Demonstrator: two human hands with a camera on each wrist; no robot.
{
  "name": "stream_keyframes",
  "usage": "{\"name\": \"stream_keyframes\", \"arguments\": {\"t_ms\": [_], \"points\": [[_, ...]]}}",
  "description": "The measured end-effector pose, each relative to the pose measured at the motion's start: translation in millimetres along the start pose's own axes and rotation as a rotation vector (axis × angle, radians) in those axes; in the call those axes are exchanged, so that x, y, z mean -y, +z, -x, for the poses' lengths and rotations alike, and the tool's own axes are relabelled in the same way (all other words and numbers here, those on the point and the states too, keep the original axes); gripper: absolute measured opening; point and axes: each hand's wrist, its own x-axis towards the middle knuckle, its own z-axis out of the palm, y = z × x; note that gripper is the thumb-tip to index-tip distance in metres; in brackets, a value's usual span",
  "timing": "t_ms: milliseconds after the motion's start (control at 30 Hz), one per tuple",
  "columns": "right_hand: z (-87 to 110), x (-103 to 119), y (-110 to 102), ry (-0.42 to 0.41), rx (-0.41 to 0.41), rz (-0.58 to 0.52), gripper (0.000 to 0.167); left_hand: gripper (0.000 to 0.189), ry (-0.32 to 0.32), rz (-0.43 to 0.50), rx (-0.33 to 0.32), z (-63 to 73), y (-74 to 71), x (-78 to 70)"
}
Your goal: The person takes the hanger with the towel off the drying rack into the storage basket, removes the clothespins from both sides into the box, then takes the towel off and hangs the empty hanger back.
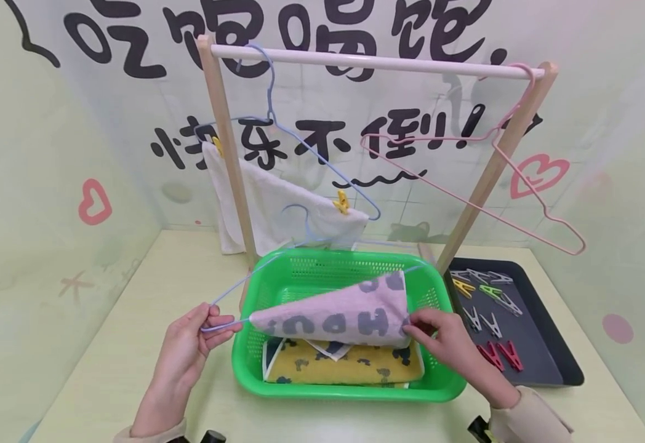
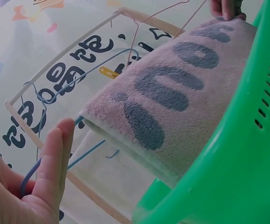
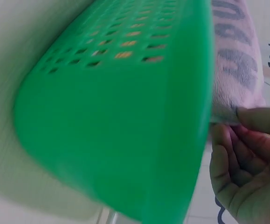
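A blue wire hanger (image 1: 228,290) is held at its left end by my left hand (image 1: 186,344), whose fingers curl round the wire. Over its lower bar hangs a pink towel (image 1: 333,317) with grey letters, above a green basket (image 1: 350,394). My right hand (image 1: 450,341) pinches the towel's right edge between thumb and fingers; the right wrist view shows this pinch on the towel corner (image 3: 225,112). In the left wrist view the towel (image 2: 172,88) slopes up from the hanger's end. A folded yellow patterned towel (image 1: 344,364) lies in the basket.
Behind the basket stands a wooden rack with a white rail (image 1: 378,60). From it hang a blue hanger (image 1: 322,157) with a white towel (image 1: 295,203) on yellow clips (image 1: 342,202), and a pink hanger (image 1: 455,197). A dark tray (image 1: 544,344) of several clips sits at right.
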Motion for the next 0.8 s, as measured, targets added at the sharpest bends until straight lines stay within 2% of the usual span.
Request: {"name": "stream_keyframes", "arguments": {"t_ms": [100,300,533,600,667,800], "points": [[4.4,-2.6,-2.8,-0.027,0.061,-0.004,0.017,0.032,0.016,0.034,-0.017,-1.2,-1.5,-2.7],[13.2,-8.9,-12.2,0.036,0.229,-0.012,0.013,0.032,0.036,0.074,-0.019,-1.5,-5.8,-7.8],[13.2,-11.7,-14.8,0.049,0.296,-0.003,0.011,0.032,0.051,0.105,0.019,-1.1,-10.5,-9.4],[10.6,-10.4,-14.7,0.097,0.292,0.004,0.009,0.032,0.052,0.099,0.041,-0.7,-11.6,-9.0],[7.1,-8.0,-14.2,0.184,0.258,0.009,0.006,0.032,0.051,0.094,0.066,-0.2,-12.5,-8.6],[-4.5,-1.6,-13.3,0.367,0.099,-0.025,0.02,0.032,0.053,0.085,0.106,-0.1,-12.4,-7.1]]}}
